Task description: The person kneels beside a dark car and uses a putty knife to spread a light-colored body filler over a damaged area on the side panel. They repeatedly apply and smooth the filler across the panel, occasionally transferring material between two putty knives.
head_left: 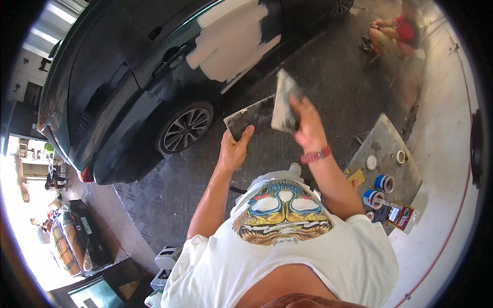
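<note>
My left hand point(235, 150) grips a dark flat putty spreader point(252, 116) with a pale, crusted edge, its thumb lying across the face. Close to its right, my right hand point(310, 127) is closed round a second putty spreader point(282, 105), whitish and smeared, slightly blurred by motion. The two plates are very near each other; whether they touch I cannot tell. Beyond them stands a dark car point(128, 56), with a broad beige filler patch point(231, 43) on its side. Its rear wheel point(186, 128) is left of my hands.
At right, a grey tabletop point(398, 138) bears blue-and-white tins point(384, 183), tape rolls and a red packet point(399, 215). A person in red point(398, 33) sits low at the far right, by a white wall point(447, 154). Another car point(82, 238) stands at lower left.
</note>
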Available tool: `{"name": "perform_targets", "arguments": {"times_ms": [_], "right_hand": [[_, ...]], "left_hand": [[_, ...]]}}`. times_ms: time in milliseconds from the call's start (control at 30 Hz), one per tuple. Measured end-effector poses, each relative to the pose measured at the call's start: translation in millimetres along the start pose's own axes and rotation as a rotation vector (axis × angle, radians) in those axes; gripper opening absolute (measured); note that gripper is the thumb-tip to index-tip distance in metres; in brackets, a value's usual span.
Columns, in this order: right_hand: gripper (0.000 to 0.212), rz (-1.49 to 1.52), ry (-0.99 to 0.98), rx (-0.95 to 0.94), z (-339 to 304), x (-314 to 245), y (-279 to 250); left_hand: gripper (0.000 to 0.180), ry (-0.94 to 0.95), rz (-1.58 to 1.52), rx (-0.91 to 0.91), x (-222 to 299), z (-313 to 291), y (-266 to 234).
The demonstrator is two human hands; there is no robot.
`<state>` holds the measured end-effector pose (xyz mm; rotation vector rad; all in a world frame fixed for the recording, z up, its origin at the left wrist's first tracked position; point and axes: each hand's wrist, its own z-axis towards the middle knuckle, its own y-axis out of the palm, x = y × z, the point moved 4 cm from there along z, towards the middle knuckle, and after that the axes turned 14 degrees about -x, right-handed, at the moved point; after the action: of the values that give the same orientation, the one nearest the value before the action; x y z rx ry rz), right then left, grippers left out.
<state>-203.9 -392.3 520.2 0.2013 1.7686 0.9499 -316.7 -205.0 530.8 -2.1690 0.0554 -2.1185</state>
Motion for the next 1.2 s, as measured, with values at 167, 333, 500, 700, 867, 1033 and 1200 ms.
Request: {"name": "perform_targets", "arguments": {"times_ms": [167,333,500,700,867,1033,1200], "right_hand": [[0.041,-0.830,-0.207,0.114,2,-4,-14],[0.044,-0.483,-0.122,0.050,6,-16,-10],[0.035,-1.074,-0.261,-0.214,-8,-11,19],[0.039,-0.679,-0.225,-0.091,2,-1,11],[0.037,-0.932,-0.184,-0.472,-19,-19,58],[0.045,-0.715,-0.205,-0.237,2,-10,23],[0.048,-0.608,0.072,-0.554,-33,35,34]], "left_hand": [[0.038,0.015,0.001,-0.059,3,8,23],[0.041,0.059,0.104,-0.021,17,1,23],[0.044,-0.057,0.232,-0.034,21,-1,20],[0.029,-0.098,0.262,-0.001,35,-3,35],[0.040,-0.211,0.014,-0.362,2,-19,19],[0.062,-0.202,-0.451,-0.152,-13,-23,20],[0.075,-0.099,-0.732,-0.164,-36,-27,13]]}}
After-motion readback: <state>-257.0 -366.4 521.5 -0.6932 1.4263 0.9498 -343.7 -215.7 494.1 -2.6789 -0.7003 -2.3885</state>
